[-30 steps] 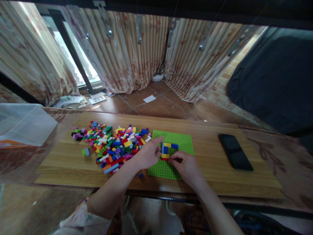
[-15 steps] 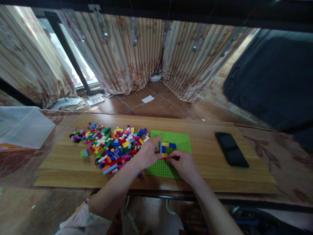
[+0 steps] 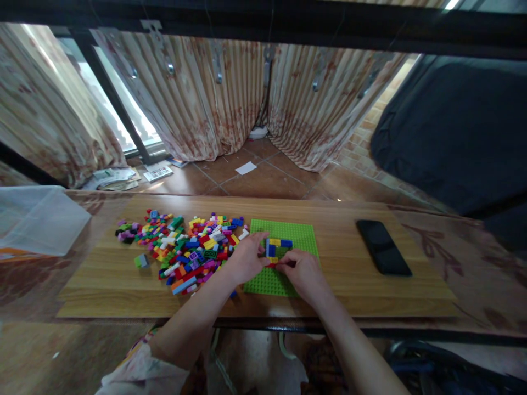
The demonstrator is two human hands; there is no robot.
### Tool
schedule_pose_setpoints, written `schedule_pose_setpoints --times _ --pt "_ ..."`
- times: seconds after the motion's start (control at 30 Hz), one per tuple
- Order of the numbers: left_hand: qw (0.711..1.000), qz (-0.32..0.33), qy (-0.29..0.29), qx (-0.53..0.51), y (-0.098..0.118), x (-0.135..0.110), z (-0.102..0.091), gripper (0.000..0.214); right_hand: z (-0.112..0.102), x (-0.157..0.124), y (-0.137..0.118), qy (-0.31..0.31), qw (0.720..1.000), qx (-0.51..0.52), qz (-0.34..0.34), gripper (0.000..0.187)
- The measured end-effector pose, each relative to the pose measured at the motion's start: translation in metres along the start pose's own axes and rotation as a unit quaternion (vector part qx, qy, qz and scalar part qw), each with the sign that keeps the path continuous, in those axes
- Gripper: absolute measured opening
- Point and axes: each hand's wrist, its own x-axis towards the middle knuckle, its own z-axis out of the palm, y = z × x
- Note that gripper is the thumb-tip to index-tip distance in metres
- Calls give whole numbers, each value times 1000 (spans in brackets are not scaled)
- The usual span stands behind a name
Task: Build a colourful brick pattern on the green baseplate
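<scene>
A small build of toy bricks [image 3: 272, 249] in blue, yellow and red sits on a green baseplate [image 3: 282, 228]. My left hand [image 3: 247, 259] spans the build's left side, forefinger at its far corner and thumb at its near corner. At the near edge, my right hand [image 3: 303, 270] has thumb and forefinger pinched against the end of a red brick [image 3: 272, 266], which lies low beside a yellow one. The fingertips partly hide that brick. Left of the baseplate spreads a pile of loose toy bricks [image 3: 197, 247] in many colours, partly behind my left forearm.
A black phone [image 3: 382, 247] lies on the wooden board [image 3: 341, 285] to the right. At far left stands a translucent plastic bin [image 3: 37, 219]. A green and grey brick pair [image 3: 141, 261] lies apart from the pile. Curtains [image 3: 230, 99] hang beyond the table.
The camera view has shifted slightly, so everything appears a little further left. Both hands keep nearly the same place on the build.
</scene>
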Motion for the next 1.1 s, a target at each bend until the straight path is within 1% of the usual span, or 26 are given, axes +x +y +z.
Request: schedule_pose_setpoints --times 0.13,0.2,0.3,0.37,0.4,0.47,0.53,0.57,0.67,0.8,0.87,0.93,1.03,1.1 --pt "1000 0 0 -4 -1 -1 0 62 2 -1 -1 8 1000 -5 -10 10" --pt "1000 14 -2 -1 -3 -1 -1 62 1 -2 0 5 1000 11 -6 9" --pt "999 34 -3 -4 -6 0 -1 57 -3 -2 4 -14 998 68 -1 7" --pt "999 33 -2 -9 -8 1 -1 52 -6 0 10 -24 991 131 17 12" --pt "999 31 0 -12 -8 1 -1 50 -7 1 13 -18 986 164 36 15" --pt "999 29 1 -23 -7 2 0 49 -10 4 19 18 972 219 84 24" --pt "999 25 4 -31 -5 1 -1 51 -13 6 23 61 961 244 115 30" --pt "999 21 6 -29 -4 0 -1 53 -14 7 24 76 958 249 119 32" --pt "1000 7 12 -6 2 -4 -2 61 -14 7 22 91 957 251 115 36" --pt "1000 14 8 3 6 -6 0 62 -9 8 14 102 960 234 113 36" --pt "1000 13 20 21 6 -7 1 61 -9 9 9 108 959 240 104 36" --pt "999 28 33 26 7 -7 -1 58 -10 9 4 127 956 249 93 36" --pt "996 59 64 -10 7 -6 -13 50 -12 10 -1 170 952 239 87 34" --pt "991 63 112 -43 6 -4 -28 43 -12 11 -3 185 953 224 80 33"
